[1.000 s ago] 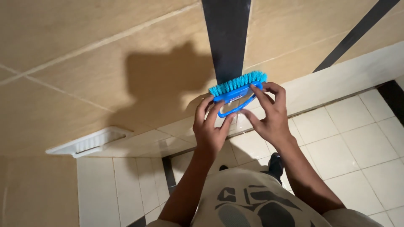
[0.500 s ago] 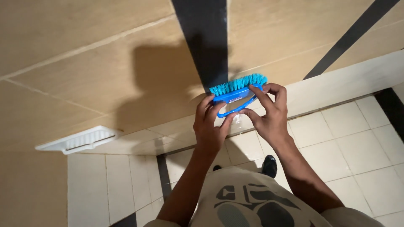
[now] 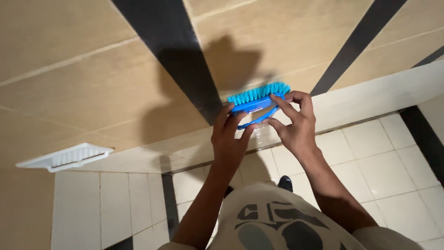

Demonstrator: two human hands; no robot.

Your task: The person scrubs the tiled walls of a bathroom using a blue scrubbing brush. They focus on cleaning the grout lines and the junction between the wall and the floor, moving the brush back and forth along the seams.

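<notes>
Brush (image 3: 257, 99) gripped between left hand (image 3: 230, 139) and right hand (image 3: 294, 126)

Glossy blue plastic brush (image 3: 255, 105) with stiff teal bristles, smooth beige wall tiles (image 3: 92, 78), white plastic shelf (image 3: 64, 157)

The blue scrub brush (image 3: 259, 103) has been carried from over the black wall stripe (image 3: 171, 55) to the tan tile right of it, near frame centre. The view has been swung, so the stripe and white soap dish (image 3: 64, 157) are displaced left.
</notes>
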